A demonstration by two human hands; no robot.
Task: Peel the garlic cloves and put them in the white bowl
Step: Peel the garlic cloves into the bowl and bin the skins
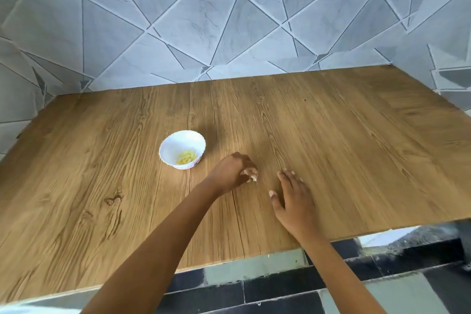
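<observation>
Pinched in our left hand (233, 172) is a small pale bit (254, 178); clove or skin, we cannot tell. Our right hand (293, 201) lies flat on the table (356, 148), fingers straight, holding nothing. The bowl (173, 146), with peeled cloves (186, 157) inside, sits just left of the left hand, so we judge that hand makes any drop.
</observation>
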